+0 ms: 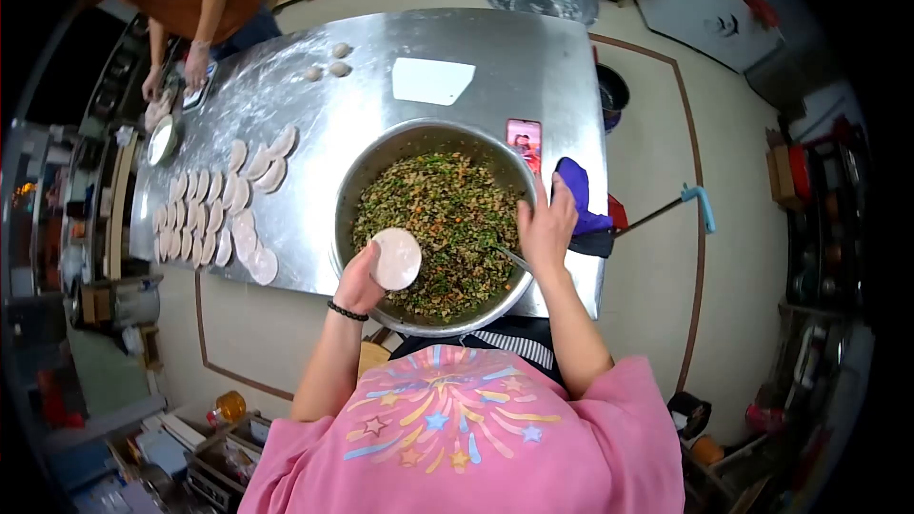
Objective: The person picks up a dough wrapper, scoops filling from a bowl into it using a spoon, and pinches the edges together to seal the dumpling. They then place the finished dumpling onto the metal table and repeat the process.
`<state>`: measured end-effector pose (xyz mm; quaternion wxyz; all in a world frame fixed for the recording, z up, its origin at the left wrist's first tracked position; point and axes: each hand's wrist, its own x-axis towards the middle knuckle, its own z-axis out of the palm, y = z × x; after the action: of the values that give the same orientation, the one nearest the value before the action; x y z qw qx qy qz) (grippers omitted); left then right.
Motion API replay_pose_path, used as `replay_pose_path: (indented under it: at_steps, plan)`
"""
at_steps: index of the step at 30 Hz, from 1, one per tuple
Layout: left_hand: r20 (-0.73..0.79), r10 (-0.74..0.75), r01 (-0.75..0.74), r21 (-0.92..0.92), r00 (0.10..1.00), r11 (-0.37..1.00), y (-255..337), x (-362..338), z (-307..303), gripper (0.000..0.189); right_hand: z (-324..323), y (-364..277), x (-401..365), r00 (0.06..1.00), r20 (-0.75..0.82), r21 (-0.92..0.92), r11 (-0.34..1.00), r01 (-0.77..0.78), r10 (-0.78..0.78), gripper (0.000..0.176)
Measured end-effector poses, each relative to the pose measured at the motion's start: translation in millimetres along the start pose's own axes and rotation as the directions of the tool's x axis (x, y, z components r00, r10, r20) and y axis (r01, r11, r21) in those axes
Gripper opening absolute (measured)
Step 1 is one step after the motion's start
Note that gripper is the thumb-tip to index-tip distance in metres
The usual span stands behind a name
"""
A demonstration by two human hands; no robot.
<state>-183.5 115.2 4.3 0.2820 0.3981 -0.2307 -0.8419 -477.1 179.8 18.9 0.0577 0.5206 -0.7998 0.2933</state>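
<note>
My left hand (357, 284) holds a flat round dough wrapper (396, 259) above the left side of a big steel bowl (345, 200). A chopped filling (433, 219) of green, brown and orange bits lies in the bowl. At the bowl's right rim, my right hand (549, 228) is open with fingers apart, their tips close to the lower edge of a phone (524, 143). A metal utensil handle (514, 258) leans on the rim beside that hand. Just right of it lies a purple cloth (581, 195).
Rows of flattened dough pieces (200, 214) lie on the floured steel table (352, 33). Several dough balls (340, 69) sit farther back. Another person (197, 67) works at the far left corner near a white bowl (163, 140). A blue-handled stick (700, 200) juts past the right edge.
</note>
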Motion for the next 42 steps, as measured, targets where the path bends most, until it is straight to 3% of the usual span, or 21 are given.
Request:
replay_pose_path:
  at_steps: [1,3,5,10,11,13,15,17,19,20,22,26,28,30,33,35,36,37,39,40,42]
  plan:
    - [-0.002,0.018,-0.018,0.066,1.0,0.998,-6,3,-13,0.043,12,17,-2,0.992,-0.062,-0.008,0.994,-0.11,0.109,0.032]
    - [-0.017,0.085,-0.08,0.196,0.996,0.977,-3,2,-24,0.041,15,32,-4,0.881,0.372,0.154,0.916,-0.37,0.293,0.023]
    - [-0.03,0.042,-0.039,0.088,0.999,0.995,2,3,-35,0.038,24,27,-15,0.948,0.163,0.193,0.933,-0.302,0.273,0.019]
    - [-0.072,-0.014,0.024,0.141,0.997,0.99,15,2,-36,0.043,19,12,-33,0.924,0.251,0.21,0.916,-0.343,0.288,0.022]
    - [-0.065,-0.016,0.025,0.14,0.998,0.99,16,1,-33,0.043,17,10,-31,0.881,0.36,0.153,0.911,-0.382,0.309,0.029]
    - [0.059,-0.013,0.007,0.1,0.998,0.995,14,4,-25,0.043,9,-18,-31,0.967,0.144,0.054,0.975,-0.218,0.208,0.04]
    - [0.073,-0.026,0.018,0.11,0.997,0.994,12,4,-11,0.042,-6,-53,-22,0.993,0.09,0.07,0.995,0.066,-0.072,0.05]
    - [0.177,-0.028,-0.041,0.374,0.984,0.927,12,-3,12,0.038,-2,-80,-21,0.975,0.127,0.432,0.895,0.109,-0.18,0.042]
    - [0.193,0.012,-0.105,0.482,0.981,0.87,7,0,19,0.035,7,-89,-20,0.758,0.621,0.589,0.758,-0.282,-0.2,0.035]
    - [0.194,0.088,-0.185,0.57,0.977,0.801,6,2,19,0.035,24,-90,-29,0.821,0.528,0.681,0.685,-0.257,-0.217,0.029]
    - [0.179,0.185,-0.258,0.671,0.966,0.695,4,6,14,0.033,19,-97,-29,0.803,0.552,0.631,0.742,-0.227,-0.224,0.028]
    - [0.109,0.142,-0.179,0.589,0.984,0.788,-5,3,-4,0.031,25,-101,-43,0.815,0.562,0.606,0.741,-0.29,-0.141,0.027]
    - [0.183,0.199,-0.255,0.86,0.963,0.442,-9,0,-11,0.03,29,-98,-47,0.824,0.555,0.622,0.716,-0.317,-0.117,0.026]
    - [0.147,0.216,-0.244,0.801,0.965,0.546,-19,-5,-9,0.029,33,-98,-50,0.788,0.563,0.629,0.748,-0.211,-0.251,0.025]
    - [0.113,0.204,-0.223,0.715,0.972,0.663,-17,-11,-3,0.028,30,-104,-51,0.831,0.537,0.651,0.697,-0.3,-0.144,0.024]
    - [0.112,0.139,-0.178,0.676,0.984,0.715,-14,-16,-1,0.028,20,-104,-47,0.799,0.558,0.658,0.707,-0.261,-0.224,0.023]
    - [0.197,0.234,-0.298,0.768,0.952,0.567,-15,-16,-1,0.028,17,-104,-46,0.754,0.582,0.662,0.716,-0.221,-0.306,0.023]
    - [0.195,0.238,-0.299,0.771,0.951,0.562,-14,-17,-1,0.028,20,-105,-48,0.755,0.578,0.668,0.711,-0.219,-0.31,0.023]
    - [-0.014,0.084,-0.058,0.616,0.996,0.786,-12,-18,2,0.026,26,-107,-51,0.809,0.531,0.672,0.706,-0.221,-0.251,0.022]
    - [0.041,0.09,-0.097,0.554,0.995,0.827,-14,-17,4,0.026,26,-108,-50,0.833,0.514,0.686,0.682,-0.254,-0.206,0.022]
    - [0.103,0.183,-0.204,0.682,0.978,0.702,-15,-17,4,0.026,19,-106,-49,0.805,0.531,0.686,0.692,-0.225,-0.264,0.022]
